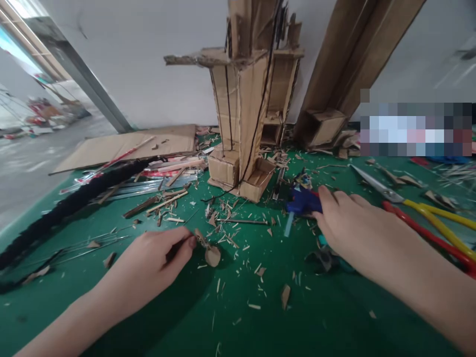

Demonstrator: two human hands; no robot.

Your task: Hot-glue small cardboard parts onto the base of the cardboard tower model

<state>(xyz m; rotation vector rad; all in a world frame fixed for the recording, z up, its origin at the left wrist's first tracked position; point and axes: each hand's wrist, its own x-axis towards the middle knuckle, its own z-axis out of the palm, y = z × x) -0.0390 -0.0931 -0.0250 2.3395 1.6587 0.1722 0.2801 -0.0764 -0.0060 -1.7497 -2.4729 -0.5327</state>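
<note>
My left hand (158,258) pinches a thin stick whose far end carries a small round cardboard disc (212,256), low over the green mat (238,317). My right hand (349,223) reaches forward and closes around a blue glue gun (300,202) lying on the mat, its pale nozzle pointing toward me. A tall cardboard tower model (245,114) with black cords down its sides stands just behind both hands.
Cardboard scraps and splinters litter the mat. Scissors with red and yellow handles (420,213) lie at the right. A black braided cord (74,203), metal rods and a flat cardboard sheet (130,146) lie at the left. A cardboard beam (353,59) leans against the wall.
</note>
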